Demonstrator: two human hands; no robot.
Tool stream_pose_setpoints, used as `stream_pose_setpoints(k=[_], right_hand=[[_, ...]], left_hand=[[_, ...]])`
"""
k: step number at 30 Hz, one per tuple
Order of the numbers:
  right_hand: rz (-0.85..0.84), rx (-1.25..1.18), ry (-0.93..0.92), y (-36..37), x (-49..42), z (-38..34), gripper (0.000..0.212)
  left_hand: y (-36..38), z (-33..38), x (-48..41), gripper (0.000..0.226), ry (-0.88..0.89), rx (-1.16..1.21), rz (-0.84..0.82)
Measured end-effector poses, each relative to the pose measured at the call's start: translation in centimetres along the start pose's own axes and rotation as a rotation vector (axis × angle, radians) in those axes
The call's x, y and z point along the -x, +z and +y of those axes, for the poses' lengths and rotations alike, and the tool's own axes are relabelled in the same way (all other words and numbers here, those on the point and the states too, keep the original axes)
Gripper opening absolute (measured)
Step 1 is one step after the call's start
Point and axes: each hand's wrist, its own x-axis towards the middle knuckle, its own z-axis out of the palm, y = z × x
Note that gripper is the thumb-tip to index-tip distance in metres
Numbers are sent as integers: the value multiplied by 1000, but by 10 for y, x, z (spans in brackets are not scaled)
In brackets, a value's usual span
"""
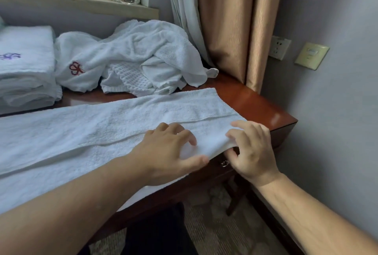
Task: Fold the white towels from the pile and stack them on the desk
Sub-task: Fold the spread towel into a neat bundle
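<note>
A glossy reddish-brown desk point(255, 99) fills the frame's middle. A long white towel point(102, 130) lies across it. Behind sit a crumpled towel pile point(133, 56) and, at far left, a folded stack point(24, 66).

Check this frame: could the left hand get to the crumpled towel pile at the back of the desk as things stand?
Probably yes. The left hand rests on the spread towel, and only that flat towel lies between it and the crumpled pile. Nothing upright blocks the way, though it would need to let go first.

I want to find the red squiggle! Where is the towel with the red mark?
In the head view, the red-marked towel lies at the left end of the pile at the back of the desk, right beside the stack.
</note>
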Motion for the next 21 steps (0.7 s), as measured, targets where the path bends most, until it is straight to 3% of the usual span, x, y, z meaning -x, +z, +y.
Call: stream_pose_setpoints(k=[3, 6, 9, 12, 14, 18, 21], right_hand=[[30, 20, 34, -3, -26, 5, 21], [26, 36, 36, -2, -46, 6, 20], [-25, 65, 70, 2, -56, 11, 20], [-135, 106, 197, 7, -62, 22, 22], [-162, 83, 279, 11, -68, 28, 22], [-192, -130, 418, 22, -87, 40, 11], [-292, -310, 601, 36, -102, 54, 7]], left_hand=[[-10, 7, 0, 76, 18, -114, -69], [-17, 9, -5, 49, 28, -233, -79], [-27, 7, -12, 25, -24, -184, -53], [-42, -5, -21, 36, -173, -55, -99], [-49, -16, -29, 27, -213, -1, -116], [-56, -31, -45, 32, -275, 84, -45], [-62, -37, -54, 33, -261, 14, -39]])
